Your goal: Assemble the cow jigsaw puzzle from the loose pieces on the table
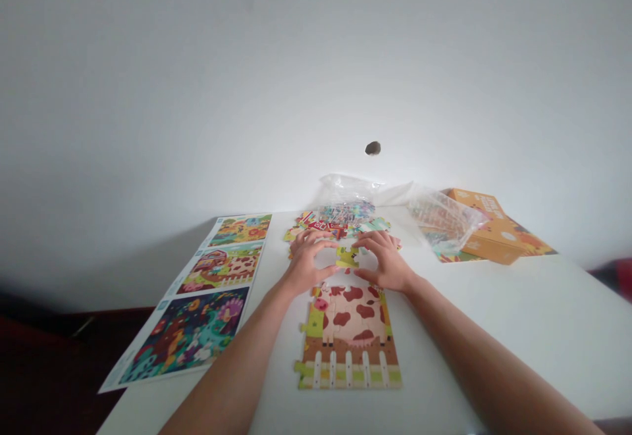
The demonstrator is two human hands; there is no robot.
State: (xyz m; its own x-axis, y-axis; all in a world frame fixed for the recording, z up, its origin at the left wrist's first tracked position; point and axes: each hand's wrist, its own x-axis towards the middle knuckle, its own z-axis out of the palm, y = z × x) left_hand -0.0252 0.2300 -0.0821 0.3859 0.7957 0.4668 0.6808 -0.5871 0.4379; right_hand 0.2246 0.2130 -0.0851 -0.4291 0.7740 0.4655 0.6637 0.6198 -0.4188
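Note:
Between my hands is a yellow-green puzzle piece (347, 257). The thumb and index fingertip of my left hand (307, 258) are at its left corners. My right hand (384, 260) has its thumb and index fingertip at the right corners. Whether the piece is lifted off the table cannot be made out. Nearer to me lies a joined puzzle section (350, 336) with a spotted cow above a white fence; knobs stick out along its left side. Behind my fingers, loose puzzle pieces (320, 224) in red, yellow and pale green are partly hidden.
On the left, a sheet with three printed pictures (197, 303) hangs slightly over the edge of the white table (444, 356). A clear bag of pieces (348, 201) lies at the back. At right, another plastic bag (444, 214) rests against an orange box (494, 228). A wall (296, 79) stands behind.

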